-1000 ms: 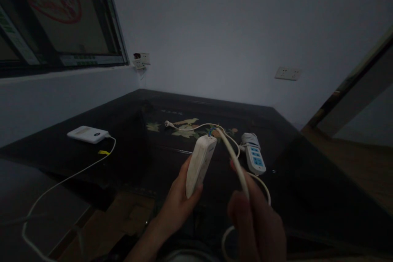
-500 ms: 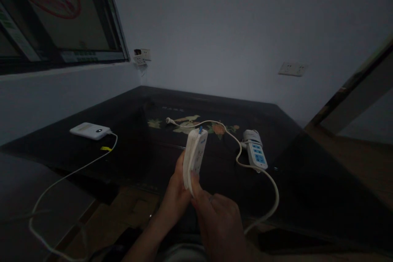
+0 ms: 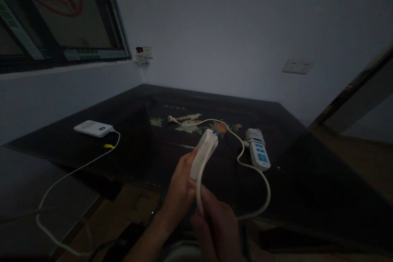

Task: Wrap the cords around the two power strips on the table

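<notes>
Above the front of the table, my left hand is wrapped round a white power strip that tilts up and away from me. A small blue part shows at its far end; the socket face is turned out of sight. Along the strip's near side runs its thick white cord, which bends down to my right hand. The fingers of that hand are closed on the cord just below the strip. From there the cord loops right and back across the table to its plug.
A second power strip with blue sockets and a wound cord lies right on the dark table. At left lies a white box-like device with a thin cable hanging off the edge. Wall sockets are behind.
The power strip has turned so its socket face no longer shows, and its far end has shifted right. My right hand has moved lower, with the cord now stretched along the strip.
</notes>
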`<act>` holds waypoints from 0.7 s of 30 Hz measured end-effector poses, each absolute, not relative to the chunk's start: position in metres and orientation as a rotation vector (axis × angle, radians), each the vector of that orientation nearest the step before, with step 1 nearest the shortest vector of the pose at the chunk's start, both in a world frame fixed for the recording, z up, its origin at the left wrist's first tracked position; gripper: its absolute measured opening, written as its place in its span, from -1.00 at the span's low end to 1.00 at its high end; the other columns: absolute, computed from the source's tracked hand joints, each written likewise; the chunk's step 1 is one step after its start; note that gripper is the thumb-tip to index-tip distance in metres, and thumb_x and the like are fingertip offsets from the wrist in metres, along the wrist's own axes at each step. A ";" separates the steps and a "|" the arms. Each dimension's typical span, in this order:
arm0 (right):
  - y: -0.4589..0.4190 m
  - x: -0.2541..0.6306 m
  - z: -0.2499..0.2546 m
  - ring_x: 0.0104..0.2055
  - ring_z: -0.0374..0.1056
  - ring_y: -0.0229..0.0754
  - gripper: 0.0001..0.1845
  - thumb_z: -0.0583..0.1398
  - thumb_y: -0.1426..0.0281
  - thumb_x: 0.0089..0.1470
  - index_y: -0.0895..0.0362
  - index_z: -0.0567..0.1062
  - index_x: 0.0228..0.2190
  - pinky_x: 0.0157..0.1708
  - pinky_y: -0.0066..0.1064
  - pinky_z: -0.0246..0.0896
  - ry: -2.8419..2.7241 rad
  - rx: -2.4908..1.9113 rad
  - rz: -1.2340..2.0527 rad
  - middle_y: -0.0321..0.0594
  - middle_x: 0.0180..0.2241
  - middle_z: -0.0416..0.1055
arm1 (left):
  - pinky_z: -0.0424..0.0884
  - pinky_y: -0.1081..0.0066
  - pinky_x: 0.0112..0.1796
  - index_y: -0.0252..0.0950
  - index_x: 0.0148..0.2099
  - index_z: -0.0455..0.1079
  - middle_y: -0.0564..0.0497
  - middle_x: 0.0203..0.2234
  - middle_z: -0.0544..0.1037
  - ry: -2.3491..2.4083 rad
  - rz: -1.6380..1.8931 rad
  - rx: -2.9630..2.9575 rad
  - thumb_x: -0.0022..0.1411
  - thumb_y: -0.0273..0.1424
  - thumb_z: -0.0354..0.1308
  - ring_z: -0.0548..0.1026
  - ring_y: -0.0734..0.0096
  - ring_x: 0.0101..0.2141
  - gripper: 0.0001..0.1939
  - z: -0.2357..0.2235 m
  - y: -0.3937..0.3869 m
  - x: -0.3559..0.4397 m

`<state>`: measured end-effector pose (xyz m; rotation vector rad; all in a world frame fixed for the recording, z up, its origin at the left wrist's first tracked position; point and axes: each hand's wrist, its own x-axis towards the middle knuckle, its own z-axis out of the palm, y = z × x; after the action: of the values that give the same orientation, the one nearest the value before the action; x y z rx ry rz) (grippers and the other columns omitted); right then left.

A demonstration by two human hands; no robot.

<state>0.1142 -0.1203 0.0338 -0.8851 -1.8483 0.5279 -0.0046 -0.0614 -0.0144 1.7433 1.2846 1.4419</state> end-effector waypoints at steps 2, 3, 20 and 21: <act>-0.127 0.117 0.038 -0.57 0.30 -0.28 -0.62 0.00 0.16 0.22 0.04 0.46 -0.08 -0.58 -0.51 0.18 -1.643 -0.951 0.872 -0.28 -0.58 0.38 | 0.22 0.19 0.09 -0.06 0.32 0.03 -0.08 0.12 0.26 1.375 1.460 1.865 0.08 -0.63 0.01 0.27 0.19 0.10 -0.23 -0.012 -0.061 -0.008; -0.128 0.119 0.041 -0.60 0.26 -0.31 -0.63 0.01 0.14 0.22 0.04 0.46 -0.11 -0.60 -0.52 0.16 -1.522 -0.967 1.049 -0.30 -0.60 0.35 | 0.25 0.19 0.07 -0.06 0.32 0.03 -0.09 0.10 0.27 1.420 1.473 1.903 0.06 -0.65 0.00 0.28 0.20 0.08 -0.21 -0.011 -0.061 -0.011; -0.098 0.185 0.054 -0.59 0.08 -0.43 -0.68 0.29 0.20 -0.01 0.04 0.54 -0.19 -0.63 -0.66 0.01 -0.931 -1.083 1.106 -0.37 -0.60 0.21 | 0.33 0.27 0.01 -0.07 0.24 0.16 -0.06 0.07 0.31 1.384 1.507 2.031 0.11 -0.63 0.04 0.36 0.25 0.04 -0.33 -0.017 -0.074 -0.007; -0.098 0.186 0.052 -0.58 0.08 -0.43 -0.70 0.29 0.19 -0.01 0.05 0.54 -0.23 -0.63 -0.66 0.00 -0.926 -1.097 1.070 -0.37 -0.59 0.21 | 0.34 0.28 0.01 -0.09 0.23 0.17 -0.07 0.06 0.33 1.348 1.472 1.987 0.13 -0.61 0.05 0.37 0.25 0.03 -0.36 -0.015 -0.077 -0.004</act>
<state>0.1862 -0.0982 0.0522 -1.0974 -0.9265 1.0699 -0.0037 -0.0768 -0.0153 1.9870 1.3484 1.4717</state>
